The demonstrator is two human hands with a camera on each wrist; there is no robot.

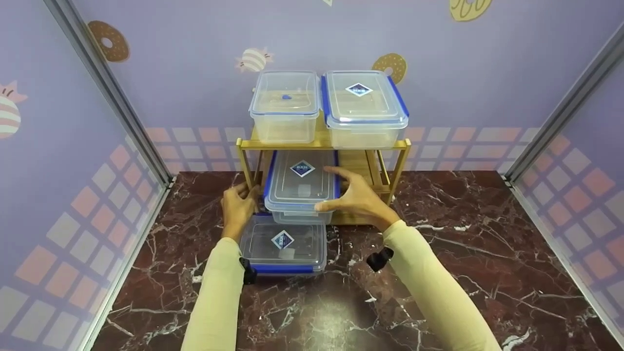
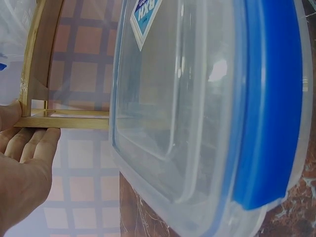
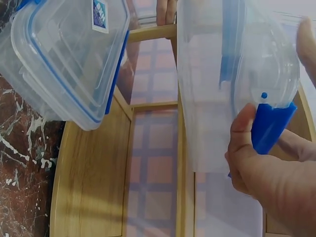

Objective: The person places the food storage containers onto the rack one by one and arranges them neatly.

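Left wrist reveals left grip [image 2: 28,170] pinching rack [image 2: 74,122]

The rack [image 1: 400,168] stands on the table [image 1: 438,278], wall [image 1: 195,73] behind; its upper shelf [image 1: 322,130] bears a left top box [image 1: 285,127] and, just beside, a right top box [image 1: 360,107]. A lower box [image 1: 292,186] is on the bottom shelf [image 1: 361,162], towards the left; a front box [image 1: 263,248] lies before it on the table

The lilac walls [image 1: 185,87] are printed with doughnuts [image 1: 118,48], sweets [image 1: 254,60] and pink and white squares [image 1: 209,134]; corners are edged by grey strips [image 1: 110,90]. Light [image 1: 331,312] is reflected in the white-veined, dark red table [image 1: 438,278].
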